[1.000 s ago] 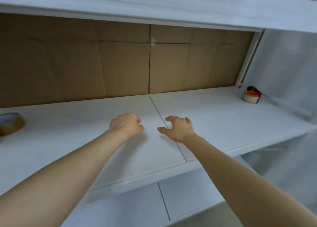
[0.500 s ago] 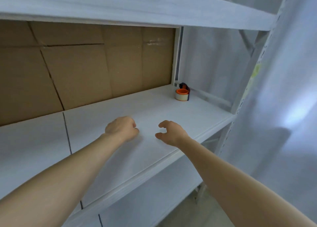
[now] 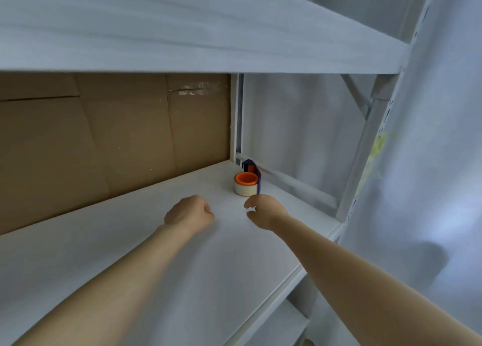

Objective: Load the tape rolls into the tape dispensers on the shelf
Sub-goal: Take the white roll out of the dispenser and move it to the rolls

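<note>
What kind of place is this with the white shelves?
Most likely a storeroom or workshop corner: white metal shelving with a slotted upright post, brown cardboard lining its back, and an orange-cored tape roll stored on it.

the flat white shelf board (image 3: 182,267) looks matt and smooth. the brown cardboard back panel (image 3: 104,150) is dull, creased paperboard with a shiny strip of clear tape (image 3: 198,88) on it. the small white tape roll (image 3: 243,190) has a smooth orange plastic core. the white perforated upright post (image 3: 365,163) looks like painted metal.
</note>
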